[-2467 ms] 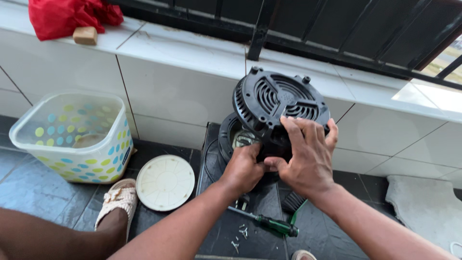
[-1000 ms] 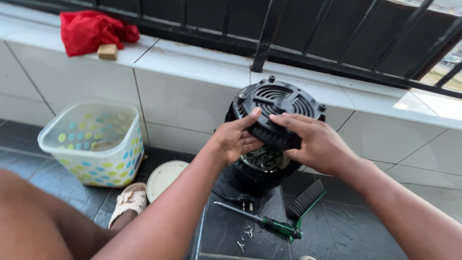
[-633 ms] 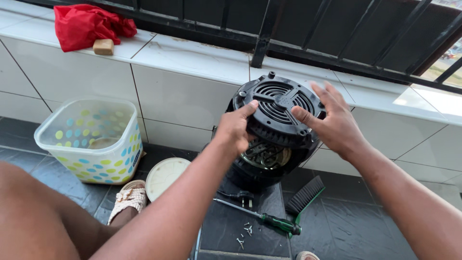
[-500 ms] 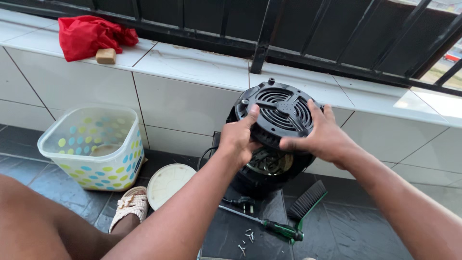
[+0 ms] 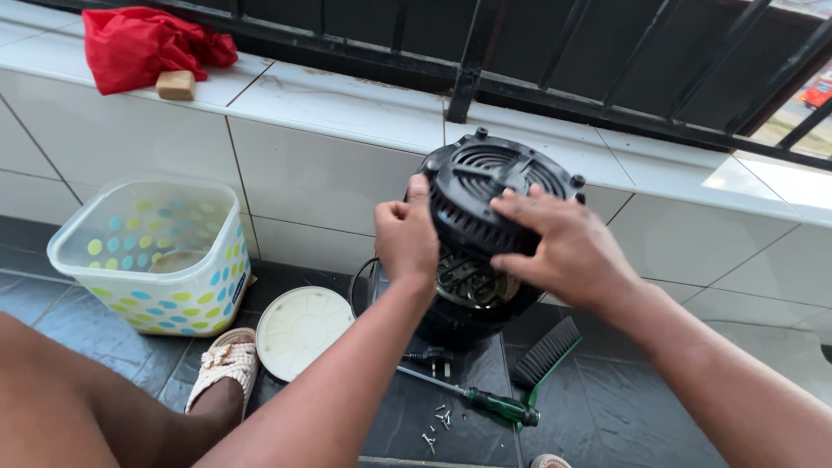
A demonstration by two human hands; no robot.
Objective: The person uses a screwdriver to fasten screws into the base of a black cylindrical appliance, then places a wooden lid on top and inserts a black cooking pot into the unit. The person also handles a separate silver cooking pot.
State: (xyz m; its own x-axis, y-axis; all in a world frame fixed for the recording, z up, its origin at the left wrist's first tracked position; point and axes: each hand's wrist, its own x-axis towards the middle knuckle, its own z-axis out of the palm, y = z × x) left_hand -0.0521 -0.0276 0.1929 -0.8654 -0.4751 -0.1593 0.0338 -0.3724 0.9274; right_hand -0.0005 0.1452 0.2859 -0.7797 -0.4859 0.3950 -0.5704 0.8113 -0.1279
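Red crumpled cloth (image 5: 147, 48) with a tan block on the ledge, 10 o'clock. Translucent dotted plastic tub (image 5: 156, 256) at 9; its round cream lid (image 5: 299, 331) lies flat beside it. Centre: left hand (image 5: 407, 238) and right hand (image 5: 563, 251), fingers curled, grip the black ribbed vented plastic cover (image 5: 494, 195) tilted over the round motor housing (image 5: 459, 316), apparently to seat it. Loose screws (image 5: 438, 422) and a green-handled screwdriver (image 5: 472, 399) lie at 6, within reach.
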